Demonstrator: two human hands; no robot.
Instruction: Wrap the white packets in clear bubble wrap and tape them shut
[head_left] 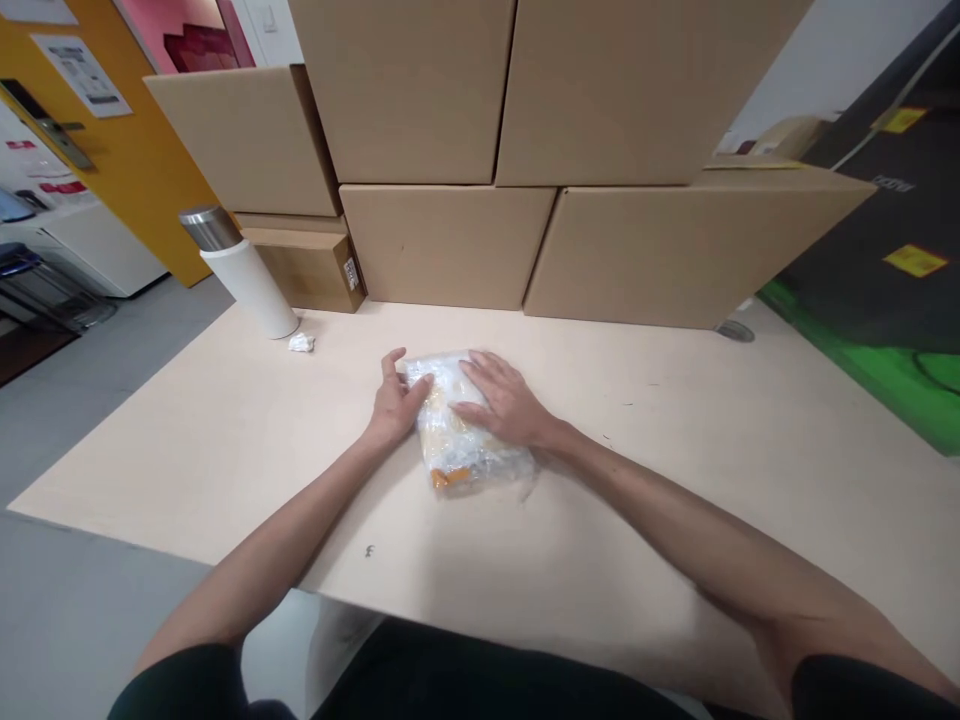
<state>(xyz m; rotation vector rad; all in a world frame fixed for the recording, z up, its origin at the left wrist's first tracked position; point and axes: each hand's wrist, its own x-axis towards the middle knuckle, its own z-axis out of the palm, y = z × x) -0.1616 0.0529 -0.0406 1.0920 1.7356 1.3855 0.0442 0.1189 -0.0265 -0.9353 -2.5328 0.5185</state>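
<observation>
Plastic packet, clear with orange contents, is laid flat on the table. It is pressed by the left hand at its 9 o'clock edge and the right hand on top, fingers spread, nothing clamped. It seems unopened, not lifted.

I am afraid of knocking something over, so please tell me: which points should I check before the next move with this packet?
1. Contact of left hand with packet, at its left edge: ok.
2. Flat rest of right hand on top of it: ok.
3. Position of packet, flat on the table and away from its edges: ok.
4. Distance of bottle and paper scrap from both hands: ok.
5. Grip of left hand: cannot tell.
6. Seal of packet: cannot tell.
</observation>
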